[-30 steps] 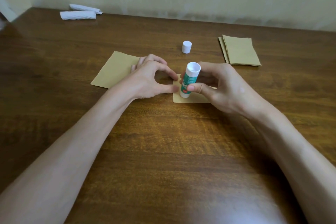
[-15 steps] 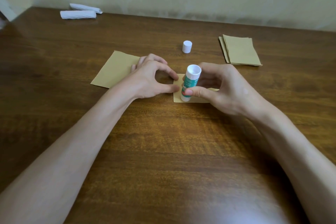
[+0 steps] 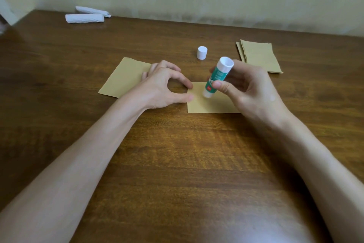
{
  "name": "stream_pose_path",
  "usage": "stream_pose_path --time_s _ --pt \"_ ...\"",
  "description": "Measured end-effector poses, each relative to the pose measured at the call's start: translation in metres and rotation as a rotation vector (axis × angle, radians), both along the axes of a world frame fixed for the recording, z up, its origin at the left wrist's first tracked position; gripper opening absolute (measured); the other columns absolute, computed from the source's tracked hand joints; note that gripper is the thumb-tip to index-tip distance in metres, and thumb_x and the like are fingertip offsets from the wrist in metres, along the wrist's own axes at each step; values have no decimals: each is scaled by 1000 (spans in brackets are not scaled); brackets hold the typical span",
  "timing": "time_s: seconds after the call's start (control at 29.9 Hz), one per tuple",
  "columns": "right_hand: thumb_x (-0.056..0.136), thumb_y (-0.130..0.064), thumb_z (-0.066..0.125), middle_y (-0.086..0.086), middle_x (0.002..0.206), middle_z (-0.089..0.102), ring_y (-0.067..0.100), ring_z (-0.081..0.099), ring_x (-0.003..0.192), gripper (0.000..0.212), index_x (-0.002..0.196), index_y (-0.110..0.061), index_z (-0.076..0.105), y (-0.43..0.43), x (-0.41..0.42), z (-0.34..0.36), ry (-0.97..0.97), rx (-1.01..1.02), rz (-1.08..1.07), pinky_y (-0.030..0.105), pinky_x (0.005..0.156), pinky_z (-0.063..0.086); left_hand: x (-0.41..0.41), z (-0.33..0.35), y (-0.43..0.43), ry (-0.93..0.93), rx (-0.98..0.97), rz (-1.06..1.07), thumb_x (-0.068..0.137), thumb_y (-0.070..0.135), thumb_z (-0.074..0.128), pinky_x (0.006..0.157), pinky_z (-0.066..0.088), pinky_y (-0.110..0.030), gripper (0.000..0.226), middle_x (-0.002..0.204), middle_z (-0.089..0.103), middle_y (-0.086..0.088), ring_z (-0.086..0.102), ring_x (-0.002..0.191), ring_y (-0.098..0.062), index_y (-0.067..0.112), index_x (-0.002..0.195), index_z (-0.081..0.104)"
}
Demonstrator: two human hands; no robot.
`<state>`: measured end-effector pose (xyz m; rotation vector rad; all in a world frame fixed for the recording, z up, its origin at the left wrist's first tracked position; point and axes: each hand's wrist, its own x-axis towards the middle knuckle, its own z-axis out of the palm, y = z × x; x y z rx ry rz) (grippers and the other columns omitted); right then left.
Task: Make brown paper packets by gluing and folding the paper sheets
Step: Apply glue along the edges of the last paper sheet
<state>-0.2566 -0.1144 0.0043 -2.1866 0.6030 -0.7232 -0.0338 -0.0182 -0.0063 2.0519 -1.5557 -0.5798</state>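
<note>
1. Right hand (image 3: 250, 93) grips the glue stick (image 3: 216, 77), thumb on its near side and fingers curled round the far side.
2. The stick is tilted, white top end leaning up and to the right, lower end down on the small brown sheet (image 3: 204, 105).
3. That sheet lies flat on the bench (image 3: 177, 164), right in the middle, partly under the right hand.
4. Left hand (image 3: 163, 87) grasps nothing: its fingers are arched, and the thumb and forefinger tips press on the sheet's left edge.
5. The left hand's other fingers rest over the near corner of a bigger brown sheet (image 3: 124, 77), which lies flat just to the left of the small one.
6. The white cap (image 3: 202, 52) stands upright beyond the hands, apart from the stick.
7. Far right, a neat stack of brown sheets (image 3: 260, 57) sits well apart from the work.
8. Far left, by the wall, two white rolls (image 3: 84, 18) lie side by side.
</note>
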Motion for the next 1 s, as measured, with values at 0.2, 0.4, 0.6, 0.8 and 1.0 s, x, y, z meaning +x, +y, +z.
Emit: stream_pose_path --time_s 0.2,0.4,0.6,0.8,1.0 --pt "91 -39 82 -13 105 76 1 74 98 31 112 -19 72 5 12 -8 70 -94 -107 28 90 62 0 -1 -1 -14 -5 2 81 52 81 106 16 -31 26 135 43 16 27 131 -3 46 105 74" --pt "83 -37 90 -8 97 77 7 75 91 32 98 -18 69 1 11 -9 38 -28 -104 30 86 62 0 -1 -1 -8 1 2 81 52 82 106 15 -31 27 135 42 16 25 126 0 45 107 74" --pt "97 -20 77 -10 117 77 2 71 115 18 114 -16 72 -4 3 -1 137 -8 63 37 107 56 1 2 -1 -14 15 7 81 52 82 110 18 -36 27 136 42 15 27 134 -6 46 107 74" --pt "92 -32 81 -11 114 78 1 72 111 24 113 -27 71 0 5 2 164 -29 26 34 103 58 0 1 -1 -12 23 8 81 54 81 107 18 -34 29 137 42 15 25 128 -2 46 108 74" --pt "78 -47 89 -11 98 79 3 75 91 36 99 -24 71 4 5 -1 126 -33 -75 29 88 62 0 1 -2 -12 24 3 80 56 81 106 17 -34 30 137 42 15 26 130 -3 46 107 74"
